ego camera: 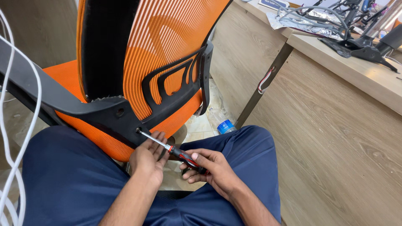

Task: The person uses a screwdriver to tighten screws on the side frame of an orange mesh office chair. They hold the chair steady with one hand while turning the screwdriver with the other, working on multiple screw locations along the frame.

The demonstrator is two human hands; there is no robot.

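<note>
screwdriver first: a slim tool with a red and black moulded handle and a bright steel shank (pixel 173 149), lying slantwise across the person's lap, its tip set into a small round hole (pixel 138 130) in the black plastic bracket (pixel 121 115) at the foot of the orange mesh chair back (pixel 167 42). right hand (pixel 209 167) has its fingers curled around the handle, thumb laid along the top. left hand (pixel 146 157) sits nearer the tip, fingers pressed together and cupped loosely under the shank, steadying it rather than gripping.

to my eye the tool is light and stiff, and the handle looks the proper place to hold it, being thick enough to turn without slipping; the bare shank is smooth and would slide through the fingers. the chair is the awkward part: bulky, probably fairly heavy, tipped against the knees in dark blue trousers (pixel 71 167). its mesh is soft and would give under a push, so the rigid black frame seems the place to brace it.

much is hidden. the tip and whatever sits in the hole cannot be seen. the end of the handle is buried in the right palm. the chair's base is out of view. white cables (pixel 19 138) hang at the left edge, cut off. a wooden desk (pixel 335 125) stands to the right, the clutter on top too distant to name.
</note>
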